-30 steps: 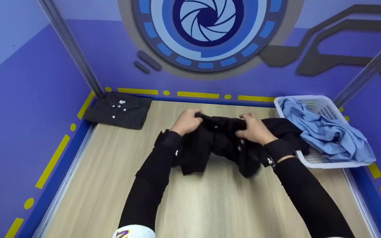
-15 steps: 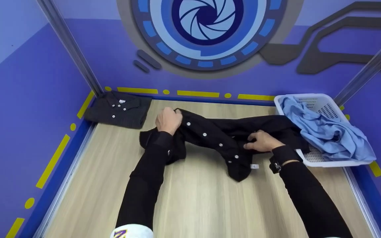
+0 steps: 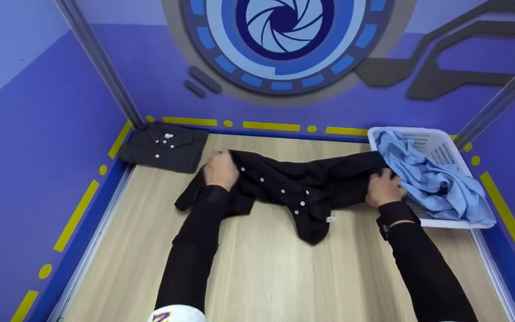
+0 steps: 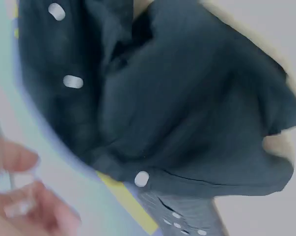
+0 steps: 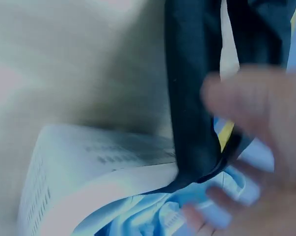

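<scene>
Black shirt (image 3: 291,181) lies wider across the counter (image 3: 266,273), its spreading seemingly unfinished; splayed right hand (image 3: 385,188) has shifted to three o'clock beside the basket (image 3: 445,223); left hand (image 3: 221,170), nine o'clock, looks loose and empty.

Table (image 3: 262,273) is pale wood-grain. Folded dark grey shirt (image 3: 168,152) at back left, black shirt (image 3: 273,181) across the middle, white basket (image 3: 441,153) at right
</scene>
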{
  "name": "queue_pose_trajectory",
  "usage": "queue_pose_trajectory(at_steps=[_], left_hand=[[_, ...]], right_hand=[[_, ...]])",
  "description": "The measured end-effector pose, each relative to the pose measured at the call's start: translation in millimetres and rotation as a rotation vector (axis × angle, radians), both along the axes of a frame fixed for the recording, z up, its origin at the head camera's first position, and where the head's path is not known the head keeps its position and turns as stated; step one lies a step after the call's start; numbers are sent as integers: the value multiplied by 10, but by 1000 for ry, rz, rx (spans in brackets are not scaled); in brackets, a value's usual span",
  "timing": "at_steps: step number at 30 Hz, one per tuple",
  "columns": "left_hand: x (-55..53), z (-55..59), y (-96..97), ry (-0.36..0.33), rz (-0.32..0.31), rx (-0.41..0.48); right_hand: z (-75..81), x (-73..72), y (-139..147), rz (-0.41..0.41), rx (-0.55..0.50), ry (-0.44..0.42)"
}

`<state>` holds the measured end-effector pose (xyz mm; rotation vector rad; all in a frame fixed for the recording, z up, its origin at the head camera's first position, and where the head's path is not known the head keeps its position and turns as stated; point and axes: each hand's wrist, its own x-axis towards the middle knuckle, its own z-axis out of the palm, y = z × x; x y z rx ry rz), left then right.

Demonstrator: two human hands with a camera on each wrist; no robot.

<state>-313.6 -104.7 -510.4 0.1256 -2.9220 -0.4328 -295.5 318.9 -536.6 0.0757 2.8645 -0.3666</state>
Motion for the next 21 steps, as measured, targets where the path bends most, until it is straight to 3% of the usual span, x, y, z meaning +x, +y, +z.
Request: queue_pose_trajectory(at_steps=[3, 5, 7, 9, 12, 15, 21], left_hand=[[71, -43, 295, -143, -277, 2], [129, -109, 512, -226, -435, -27], [198, -196, 722, -288, -545, -74], [274, -300, 911, -312, -613, -181], [397, -455, 1142, -330, -674, -367], [505, -606, 1289, -347, -698, -526], [641, -870, 1306, -403, -621, -584]], right_hand=[[8, 34, 58, -134, 1, -36], [17, 58, 116, -155, 4, -65], [28, 84, 175, -136, 10, -68], [40, 105, 230, -93, 14, -70], [55, 122, 284, -39, 33, -83], [67, 123, 304, -22, 51, -124], [52, 111, 316, 6, 62, -142]])
